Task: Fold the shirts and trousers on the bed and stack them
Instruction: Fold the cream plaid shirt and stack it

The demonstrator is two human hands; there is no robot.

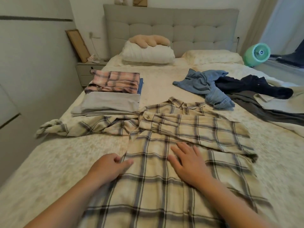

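Note:
A cream plaid shirt (158,163) lies spread on the bed (49,162) in front of me, its right sleeve folded across the chest and its left sleeve stretched out to the left. My left hand (108,167) pinches the shirt's left edge between thumb and fingers. My right hand (189,163) rests flat on the shirt's middle, fingers apart. At the left stands a stack: a pink plaid folded garment (113,82) over a blue one, beside grey folded clothes (108,104). Unfolded light blue jeans (204,86), dark navy trousers (250,84) and grey trousers (256,106) lie at the right.
A white pillow (148,54) with a beige plush cushion (149,40) sits at the headboard. A nightstand (87,71) stands left of the bed. A green fan (256,54) is at the far right.

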